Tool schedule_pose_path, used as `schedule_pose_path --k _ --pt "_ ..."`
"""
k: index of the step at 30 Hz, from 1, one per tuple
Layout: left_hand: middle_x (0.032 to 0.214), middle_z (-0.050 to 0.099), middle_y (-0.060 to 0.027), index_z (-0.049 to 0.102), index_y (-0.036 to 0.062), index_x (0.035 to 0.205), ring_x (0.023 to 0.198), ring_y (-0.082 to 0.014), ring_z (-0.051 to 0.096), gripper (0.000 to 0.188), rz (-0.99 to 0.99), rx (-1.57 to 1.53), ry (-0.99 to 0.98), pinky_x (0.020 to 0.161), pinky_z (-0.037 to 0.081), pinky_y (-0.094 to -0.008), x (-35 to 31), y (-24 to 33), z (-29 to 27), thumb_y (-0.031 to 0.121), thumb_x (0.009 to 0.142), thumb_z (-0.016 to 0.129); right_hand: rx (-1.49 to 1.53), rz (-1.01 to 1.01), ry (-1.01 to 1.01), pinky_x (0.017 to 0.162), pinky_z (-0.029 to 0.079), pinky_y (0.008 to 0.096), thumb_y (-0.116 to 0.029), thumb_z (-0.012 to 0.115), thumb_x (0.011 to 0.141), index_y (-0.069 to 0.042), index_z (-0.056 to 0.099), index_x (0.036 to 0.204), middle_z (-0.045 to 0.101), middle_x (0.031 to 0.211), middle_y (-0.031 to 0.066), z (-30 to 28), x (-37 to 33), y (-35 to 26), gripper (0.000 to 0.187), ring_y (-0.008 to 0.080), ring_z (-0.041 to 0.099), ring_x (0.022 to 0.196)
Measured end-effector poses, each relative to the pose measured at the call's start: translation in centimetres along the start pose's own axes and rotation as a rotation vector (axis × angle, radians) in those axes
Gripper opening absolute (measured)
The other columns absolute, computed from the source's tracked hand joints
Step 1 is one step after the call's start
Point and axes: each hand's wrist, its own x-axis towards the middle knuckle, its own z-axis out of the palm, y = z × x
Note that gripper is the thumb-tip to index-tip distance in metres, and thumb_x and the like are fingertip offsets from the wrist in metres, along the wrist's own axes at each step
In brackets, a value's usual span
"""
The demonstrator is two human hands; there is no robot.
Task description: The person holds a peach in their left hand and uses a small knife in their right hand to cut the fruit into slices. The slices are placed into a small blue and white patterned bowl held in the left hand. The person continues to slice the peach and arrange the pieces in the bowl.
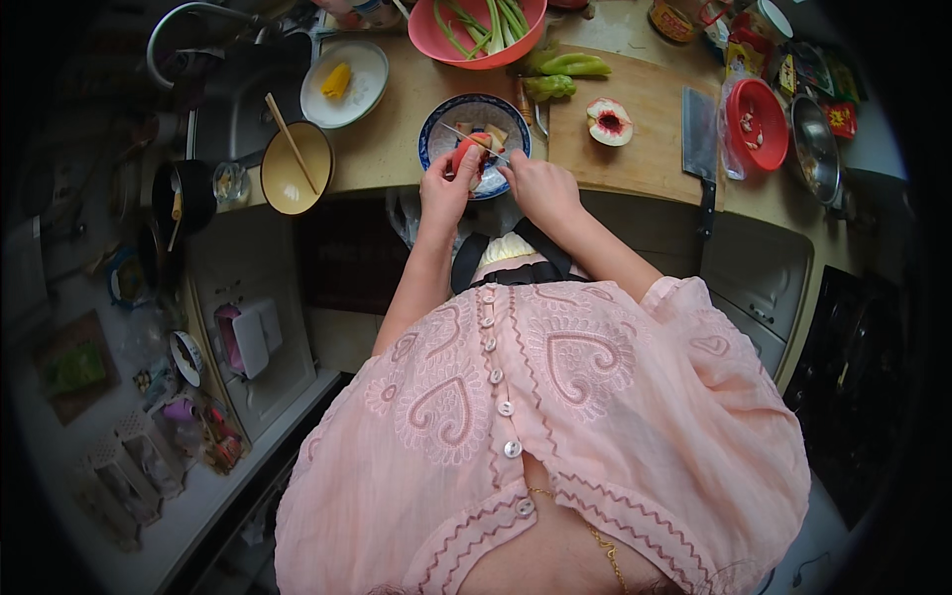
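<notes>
Over a blue-and-white patterned bowl (426, 144), my left hand (446, 188) is closed around a red-skinned piece of peach (463, 152). My right hand (541, 188) grips a small knife (461, 134), its thin blade lying across the peach piece and pointing up and left. The fingers hide most of the knife's handle. Pale cut pieces (496, 132) lie inside the bowl. To the right, a peach half (609, 122) rests cut side up on the wooden cutting board (645, 164), showing a dark red hollow in white flesh.
A cleaver (700, 134) lies at the board's right edge, its handle overhanging the counter. Green peppers (565, 67) sit behind. A red basin (757, 124) stands right. Leftward are a yellow bowl with chopsticks (283, 174), a white plate (372, 84) and the sink (248, 109).
</notes>
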Motion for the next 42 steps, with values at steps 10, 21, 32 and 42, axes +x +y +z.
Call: schedule_pose_path --k 10,21,32,42 --pt "0.091 0.065 -0.0037 0.062 0.0016 0.108 0.075 -0.0084 0.060 0.045 -0.017 -0.133 -0.024 0.059 0.047 -0.0209 1.1 0.3 -0.5 0.039 0.084 0.069 -0.004 -0.007 0.049 0.055 0.050 0.0456 -0.034 0.053 0.091 -0.005 0.054 0.088 0.064 0.067 0.0162 0.5 0.6 1.3 0.029 0.0356 0.064 0.063" --pt "0.118 0.058 -0.0108 0.046 0.0065 0.127 0.100 -0.0206 0.059 0.052 -0.146 -0.659 -0.283 0.077 0.050 -0.0306 -0.8 0.7 -3.4 0.048 0.097 0.040 0.416 0.112 -0.068 0.067 0.045 0.0511 -0.036 0.050 0.093 -0.001 0.057 0.084 0.061 0.075 0.0238 0.4 -0.1 2.6 0.036 0.0435 0.059 0.077" --pt "0.120 0.056 -0.0085 0.045 0.0077 0.129 0.100 -0.0184 0.056 0.044 -0.189 -0.797 -0.448 0.078 0.046 -0.0291 -1.1 0.6 -3.1 0.040 0.099 0.039 0.416 -0.017 -0.077 0.063 0.046 0.0500 -0.035 0.050 0.093 -0.003 0.056 0.093 0.061 0.075 0.0247 -0.9 -0.7 0.6 0.033 0.0430 0.060 0.074" --pt "0.121 0.056 -0.0036 0.045 0.0092 0.130 0.098 -0.0106 0.056 0.039 -0.110 -0.730 -0.425 0.074 0.045 -0.0237 -0.9 0.4 -3.1 0.024 0.095 0.054 0.469 -0.040 -0.063 0.061 0.043 0.0487 -0.032 0.051 0.094 0.000 0.052 0.087 0.058 0.071 0.0249 -0.3 -0.8 1.3 0.033 0.0442 0.057 0.071"
